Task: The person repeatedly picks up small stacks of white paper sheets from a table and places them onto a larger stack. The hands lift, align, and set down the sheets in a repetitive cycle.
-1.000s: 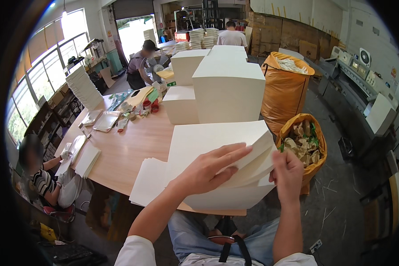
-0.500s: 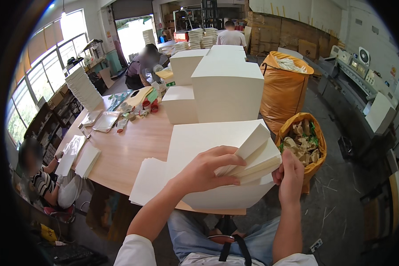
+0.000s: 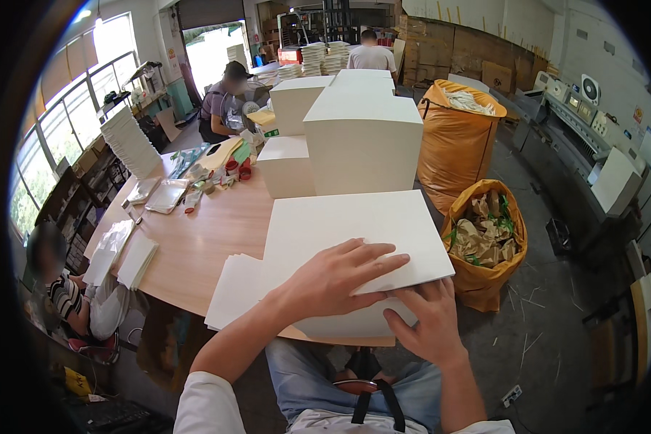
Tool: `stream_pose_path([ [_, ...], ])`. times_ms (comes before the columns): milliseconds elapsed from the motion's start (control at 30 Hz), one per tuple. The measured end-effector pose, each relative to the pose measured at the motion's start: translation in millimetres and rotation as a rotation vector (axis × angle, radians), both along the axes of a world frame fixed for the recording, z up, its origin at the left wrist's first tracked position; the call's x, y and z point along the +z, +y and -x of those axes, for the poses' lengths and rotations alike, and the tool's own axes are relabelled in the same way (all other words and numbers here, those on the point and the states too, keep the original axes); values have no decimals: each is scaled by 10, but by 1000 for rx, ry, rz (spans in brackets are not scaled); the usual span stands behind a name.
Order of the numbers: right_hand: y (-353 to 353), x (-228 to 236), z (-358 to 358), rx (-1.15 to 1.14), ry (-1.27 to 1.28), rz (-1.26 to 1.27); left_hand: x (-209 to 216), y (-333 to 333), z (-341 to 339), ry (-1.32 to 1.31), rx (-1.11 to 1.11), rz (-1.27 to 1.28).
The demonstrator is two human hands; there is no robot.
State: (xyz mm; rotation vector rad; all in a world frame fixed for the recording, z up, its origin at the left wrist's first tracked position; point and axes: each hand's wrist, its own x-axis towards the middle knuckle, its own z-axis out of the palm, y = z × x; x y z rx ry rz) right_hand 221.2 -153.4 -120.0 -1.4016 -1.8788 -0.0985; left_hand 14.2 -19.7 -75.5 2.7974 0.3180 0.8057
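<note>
Lifted sheets (image 3: 347, 226) have dropped flat, right hand (image 3: 432, 327) at the stack's (image 3: 340, 325) edge.

The left hand (image 3: 331, 278) is lying on a pile (image 3: 351, 220), the right hand (image 3: 432, 322) touching its near edge. Left of both, sheets (image 3: 231, 288) are resting on the bench (image 3: 177, 264). Beyond the hands, stacks (image 3: 362, 155) are standing; rightward beyond the right hand, a bag (image 3: 484, 278) is standing before a sack (image 3: 452, 155).

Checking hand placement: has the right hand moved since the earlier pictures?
Yes: the right hand shifted left and lower in view, away from the smaller orange bag.
</note>
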Motion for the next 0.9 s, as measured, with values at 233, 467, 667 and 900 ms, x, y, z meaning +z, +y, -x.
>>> stream_pose_path([
  [233, 6, 55, -31, 21, 15, -25, -68, 63, -37, -26, 44, 21],
  [467, -128, 222, -408, -439, 340, 309, -49, 23, -43, -16, 117, 107],
  [667, 144, 390, -333, -217, 594, 221, 30, 22, -7, -111, 56, 169],
  [900, 368, 259, -81, -40, 1125, 87, -11, 87, -9, -123, 17, 250],
])
